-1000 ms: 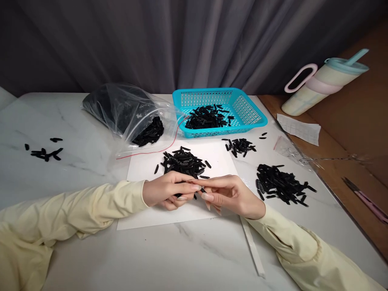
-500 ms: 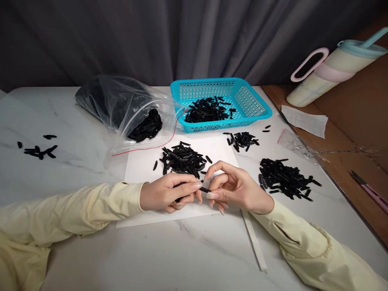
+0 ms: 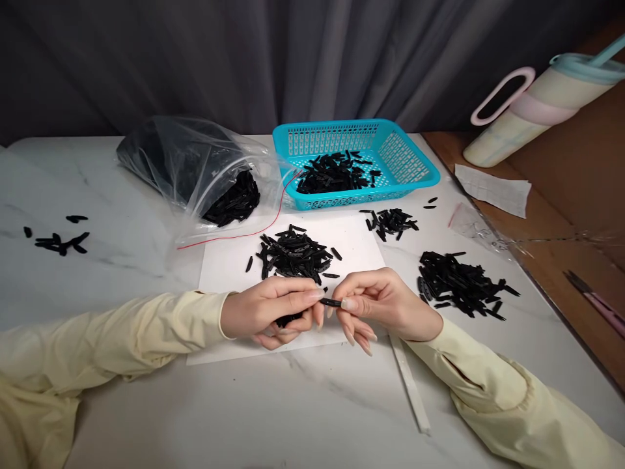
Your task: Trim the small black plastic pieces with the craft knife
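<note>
Over the white sheet of paper (image 3: 219, 348), my left hand (image 3: 276, 309) is closed around several small black elongated pieces (image 3: 289, 320) that show under its fingers. Its thumb and forefinger meet the left end of one slim black piece (image 3: 331, 302). My right hand (image 3: 383, 303) pinches the right end of that same piece between thumb and forefinger, its other fingers hanging loosely below. Just beyond both hands lies a pile of similar black pieces (image 3: 293, 253) on the paper. What the pieces are exactly I cannot make out.
A blue perforated basket (image 3: 430, 177) holds more black pieces. Left of it lies an open clear zip bag (image 3: 195, 156) of them. Other piles (image 3: 459, 283) lie on the right, a few pieces (image 3: 61, 244) far left. A tumbler (image 3: 527, 111) and pink-handled tool (image 3: 605, 307) are at the right.
My right hand's forefinger has come down onto the black piece beside the thumb, and its lower fingers have spread outward. The left hand keeps its hold. The view has shifted slightly.
</note>
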Available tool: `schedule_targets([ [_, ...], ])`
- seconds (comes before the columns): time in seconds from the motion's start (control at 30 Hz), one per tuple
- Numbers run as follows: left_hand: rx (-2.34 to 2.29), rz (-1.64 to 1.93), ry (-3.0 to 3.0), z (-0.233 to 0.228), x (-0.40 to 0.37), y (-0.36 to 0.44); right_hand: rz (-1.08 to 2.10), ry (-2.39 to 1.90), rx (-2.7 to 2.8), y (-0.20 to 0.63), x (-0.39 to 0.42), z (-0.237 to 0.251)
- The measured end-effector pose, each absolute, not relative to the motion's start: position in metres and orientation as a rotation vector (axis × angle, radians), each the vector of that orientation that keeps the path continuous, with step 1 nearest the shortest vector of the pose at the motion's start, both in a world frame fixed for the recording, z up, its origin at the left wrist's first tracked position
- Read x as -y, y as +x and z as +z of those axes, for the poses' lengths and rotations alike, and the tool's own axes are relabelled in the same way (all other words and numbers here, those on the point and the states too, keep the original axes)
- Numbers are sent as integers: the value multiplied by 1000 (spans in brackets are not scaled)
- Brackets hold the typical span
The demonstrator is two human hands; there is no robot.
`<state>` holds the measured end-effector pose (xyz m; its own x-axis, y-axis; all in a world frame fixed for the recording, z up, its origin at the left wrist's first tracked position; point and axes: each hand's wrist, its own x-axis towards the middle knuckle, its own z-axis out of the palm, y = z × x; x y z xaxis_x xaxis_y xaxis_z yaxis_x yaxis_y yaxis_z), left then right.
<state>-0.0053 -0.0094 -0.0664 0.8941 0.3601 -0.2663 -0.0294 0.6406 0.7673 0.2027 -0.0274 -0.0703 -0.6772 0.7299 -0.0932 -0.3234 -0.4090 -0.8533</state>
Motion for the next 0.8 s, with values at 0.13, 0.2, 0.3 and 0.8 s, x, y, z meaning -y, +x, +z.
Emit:
schedule_targets([
  [0.13, -408, 235, 802, -66, 9, -5, 2138, -619, 1104, 201, 28, -71],
  [0.2, -400, 232, 791, -65, 9, -5, 2141, -636, 1101, 200, 28, -70],
  [0.3, -396, 220, 786, -64, 9, -5, 2139, -661, 1100, 200, 29, -70],
  [0.8, -394, 224, 751, -65, 8, -5, 2134, -659, 1097, 201, 28, -70],
])
